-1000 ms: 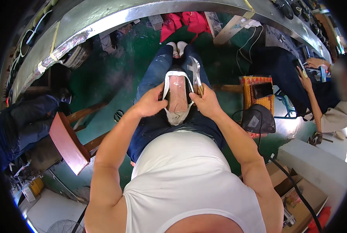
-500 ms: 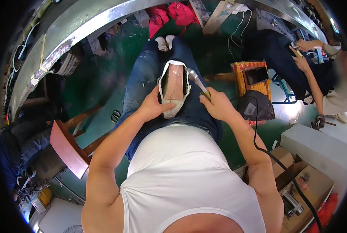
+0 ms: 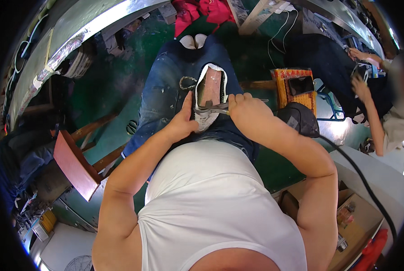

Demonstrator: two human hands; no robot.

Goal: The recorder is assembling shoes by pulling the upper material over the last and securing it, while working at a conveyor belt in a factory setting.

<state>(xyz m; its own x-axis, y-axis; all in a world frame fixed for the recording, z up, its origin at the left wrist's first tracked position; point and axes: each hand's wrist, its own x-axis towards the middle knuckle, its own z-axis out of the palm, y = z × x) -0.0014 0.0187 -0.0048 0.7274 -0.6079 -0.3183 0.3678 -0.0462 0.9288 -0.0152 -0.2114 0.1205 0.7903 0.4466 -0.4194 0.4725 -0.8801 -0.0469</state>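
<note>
Here, a shoe (image 3: 205,121) rests on the lap of a seated person, its open side up and its rounded, pale end toward the body. The left hand (image 3: 182,122) holds its left edge, forefinger stretched along the side and thumb pressed near the rounded end; the other fingers are hidden. The right hand (image 3: 248,110) is closed around the handles of metal pincers (image 3: 217,107), whose head lies across the shoe near that end; whether they bite the edge cannot be told.

The shoe would probably feel fairly light, firm in the middle and softer at the rim, best taken by its sides, with a palm beneath. The pincers look heavier, rigid and smooth, and seem safest held by the handles.

Inside the shoe sits a long, flat, pinkish-brown block (image 3: 212,86) with a dull, scuffed face, framed by a white, folded-looking border and dark lining. The rounded end looks matt and slightly wrinkled. Beneath is dark blue denim (image 3: 159,88), flecked pale, and on it, just left of the shoe, a thin twisted loop (image 3: 188,83), perhaps cord
</note>
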